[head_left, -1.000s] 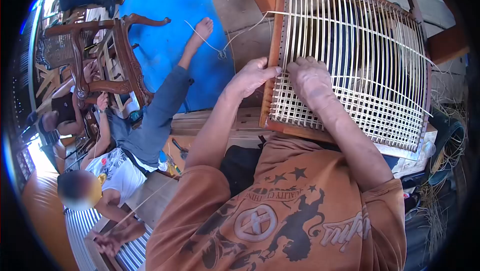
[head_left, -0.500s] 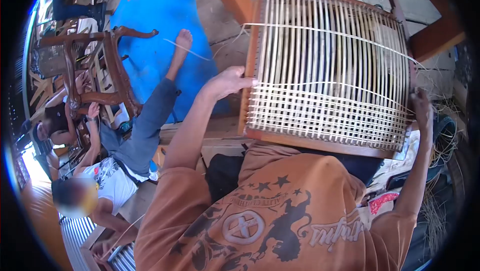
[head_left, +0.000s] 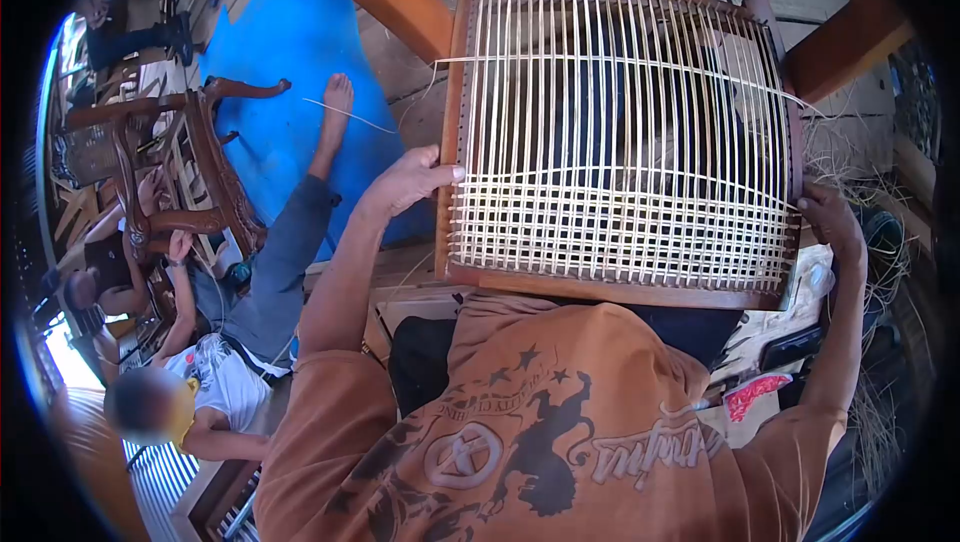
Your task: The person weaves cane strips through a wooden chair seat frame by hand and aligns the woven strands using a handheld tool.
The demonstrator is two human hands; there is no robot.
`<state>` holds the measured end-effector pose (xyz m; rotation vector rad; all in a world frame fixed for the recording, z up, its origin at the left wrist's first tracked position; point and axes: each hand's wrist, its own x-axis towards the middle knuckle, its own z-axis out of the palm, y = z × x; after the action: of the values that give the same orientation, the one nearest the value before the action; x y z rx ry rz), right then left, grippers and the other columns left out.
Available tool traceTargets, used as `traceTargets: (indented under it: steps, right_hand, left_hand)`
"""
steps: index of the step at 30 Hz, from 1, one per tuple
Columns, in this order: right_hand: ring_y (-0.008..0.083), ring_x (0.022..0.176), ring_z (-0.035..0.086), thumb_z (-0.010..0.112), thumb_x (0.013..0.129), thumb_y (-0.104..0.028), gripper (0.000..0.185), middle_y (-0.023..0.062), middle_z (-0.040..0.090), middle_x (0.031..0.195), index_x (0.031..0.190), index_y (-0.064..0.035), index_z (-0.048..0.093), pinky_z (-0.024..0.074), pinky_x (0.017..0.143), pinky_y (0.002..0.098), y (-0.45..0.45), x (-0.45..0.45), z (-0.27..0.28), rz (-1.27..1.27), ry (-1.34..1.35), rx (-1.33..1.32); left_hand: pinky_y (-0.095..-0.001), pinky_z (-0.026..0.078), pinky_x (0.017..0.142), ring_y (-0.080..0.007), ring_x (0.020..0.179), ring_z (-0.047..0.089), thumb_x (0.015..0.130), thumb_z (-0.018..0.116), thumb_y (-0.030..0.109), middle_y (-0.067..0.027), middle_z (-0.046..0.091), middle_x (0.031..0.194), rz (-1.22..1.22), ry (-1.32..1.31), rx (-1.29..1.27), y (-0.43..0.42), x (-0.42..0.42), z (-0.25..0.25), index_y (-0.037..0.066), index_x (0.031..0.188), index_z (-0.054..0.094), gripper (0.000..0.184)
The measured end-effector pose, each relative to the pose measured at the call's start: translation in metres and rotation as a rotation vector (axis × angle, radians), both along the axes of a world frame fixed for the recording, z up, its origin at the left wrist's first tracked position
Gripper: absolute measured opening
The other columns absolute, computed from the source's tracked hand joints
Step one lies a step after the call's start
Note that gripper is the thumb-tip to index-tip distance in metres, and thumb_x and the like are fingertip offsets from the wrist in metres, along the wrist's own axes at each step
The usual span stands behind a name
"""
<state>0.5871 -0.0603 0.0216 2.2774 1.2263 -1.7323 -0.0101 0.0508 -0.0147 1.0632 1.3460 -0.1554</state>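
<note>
A wooden seat frame point(head_left: 610, 291) lies across my lap, strung with pale cane strands point(head_left: 560, 112). Close to me the strands cross in a tight grid point(head_left: 620, 232); farther off they run mostly one way, with one loose strand across them. My left hand point(head_left: 408, 182) grips the frame's left rail, thumb on top at the edge of the grid. On the right rail my right hand point(head_left: 832, 217) has its fingers closed at the end of a crosswise strand; whether they pinch the strand or the rail is unclear.
A blue sheet point(head_left: 280, 52) covers part of the plank floor at upper left. A co-worker in a white shirt point(head_left: 225, 377) sits at left, one bare foot on the sheet, near a carved chair frame point(head_left: 215, 162). Loose cane fibres point(head_left: 870, 402) lie at right.
My right hand has gone from the left part of the woven grid to the right rail. My left hand stays on the left rail. The view has shifted, so the frame appears farther left.
</note>
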Motion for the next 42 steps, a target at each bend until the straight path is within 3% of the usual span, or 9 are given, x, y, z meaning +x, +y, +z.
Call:
traceTargets:
  steps: [3, 6, 9, 11, 25, 30, 36, 38, 42]
  right_hand:
    - [0.0192, 0.069, 0.062, 0.057, 0.085, -0.016, 0.029, 0.0098, 0.063, 0.073, 0.109, -0.0016, 0.066, 0.0488, 0.064, 0.0322, -0.004, 0.014, -0.025, 0.301, -0.332, 0.312]
    - [0.0325, 0.093, 0.066, 0.056, 0.084, -0.008, 0.025, 0.0158, 0.068, 0.1, 0.107, -0.002, 0.066, 0.0495, 0.087, 0.0406, 0.025, -0.058, 0.011, 0.304, -0.544, 0.569]
    - [0.028, 0.105, 0.059, 0.056, 0.083, -0.001, 0.027, 0.0123, 0.063, 0.108, 0.107, -0.0044, 0.065, 0.0424, 0.099, 0.0349, 0.027, -0.137, -0.01, 0.304, -0.02, 0.723]
    - [0.0273, 0.11, 0.055, 0.057, 0.08, 0.0, 0.031, 0.0116, 0.06, 0.113, 0.109, -0.0076, 0.065, 0.0418, 0.099, 0.0359, 0.029, -0.19, -0.003, 0.679, -0.25, 0.727]
    - [0.0264, 0.11, 0.054, 0.059, 0.078, 0.0, 0.034, 0.0074, 0.06, 0.11, 0.11, -0.0129, 0.066, 0.0415, 0.098, 0.0385, 0.008, -0.222, -0.004, 0.554, -0.237, 0.6]
    - [0.0273, 0.108, 0.053, 0.061, 0.08, -0.009, 0.031, 0.0082, 0.059, 0.106, 0.11, -0.0144, 0.067, 0.042, 0.098, 0.0374, -0.001, -0.218, -0.004, 0.529, -0.177, 0.676]
    - [0.0272, 0.092, 0.063, 0.062, 0.084, -0.001, 0.021, 0.0128, 0.065, 0.095, 0.105, -0.0036, 0.065, 0.049, 0.083, 0.0329, -0.052, -0.127, 0.031, -0.224, -0.341, 1.028]
    - [0.0211, 0.087, 0.065, 0.059, 0.089, -0.005, 0.018, 0.0102, 0.066, 0.093, 0.106, -0.0021, 0.064, 0.049, 0.079, 0.0298, -0.096, -0.083, 0.049, -0.604, -0.384, 0.853]
    - [0.0326, 0.081, 0.066, 0.057, 0.091, -0.02, 0.021, 0.0198, 0.066, 0.087, 0.099, -0.0028, 0.067, 0.0497, 0.075, 0.0363, -0.191, -0.05, 0.032, -0.548, -0.737, 0.38]
  left_hand:
    - [-0.0308, 0.05, 0.081, -0.0179, 0.084, 0.062, 0.087, 0.065, 0.023, -0.0053, 0.067, 0.097, -0.006, -0.009, 0.193, -0.003, 0.012, 0.016, -0.002, 0.111, 0.059, 0.036]
    - [-0.0344, 0.05, 0.077, -0.0264, 0.084, 0.061, 0.085, 0.063, 0.012, -0.0129, 0.066, 0.102, -0.43, 0.521, 1.211, -0.012, 0.044, 0.031, -0.002, 0.116, 0.059, 0.035]
    - [-0.04, 0.047, 0.09, -0.0332, 0.103, 0.056, 0.083, 0.055, 0.0, -0.0178, 0.06, 0.113, -0.422, 0.163, 0.827, -0.027, 0.114, 0.043, 0.0, 0.108, 0.065, 0.027]
    - [-0.0401, 0.044, 0.095, -0.0314, 0.105, 0.054, 0.083, 0.054, 0.0, -0.014, 0.06, 0.114, -0.524, 0.153, 1.028, -0.056, 0.152, 0.03, 0.003, 0.109, 0.066, 0.028]
    - [-0.0402, 0.049, 0.087, -0.0279, 0.093, 0.057, 0.077, 0.055, -0.007, -0.0099, 0.064, 0.101, -0.535, 0.15, 0.95, -0.06, 0.168, 0.024, 0.003, 0.103, 0.066, 0.029]
    - [-0.0427, 0.044, 0.094, -0.0289, 0.105, 0.052, 0.083, 0.059, 0.005, -0.012, 0.058, 0.113, -0.596, 0.158, 0.969, -0.069, 0.161, 0.026, 0.003, 0.113, 0.063, 0.03]
    - [-0.0447, 0.03, 0.109, -0.0342, 0.127, 0.039, 0.088, 0.059, 0.022, -0.0167, 0.045, 0.135, -0.722, 0.216, 0.92, -0.096, 0.163, 0.041, -0.001, 0.131, 0.048, 0.05]
    - [-0.0452, 0.027, 0.112, -0.0363, 0.133, 0.035, 0.092, 0.053, 0.027, -0.0182, 0.041, 0.142, -0.734, 0.213, 0.848, -0.096, 0.159, 0.044, -0.002, 0.135, 0.045, 0.052]
    - [-0.0479, 0.023, 0.113, -0.0382, 0.136, 0.03, 0.095, 0.047, 0.038, -0.0197, 0.037, 0.144, -0.774, 0.192, 0.849, -0.104, 0.155, 0.05, -0.002, 0.137, 0.042, 0.058]
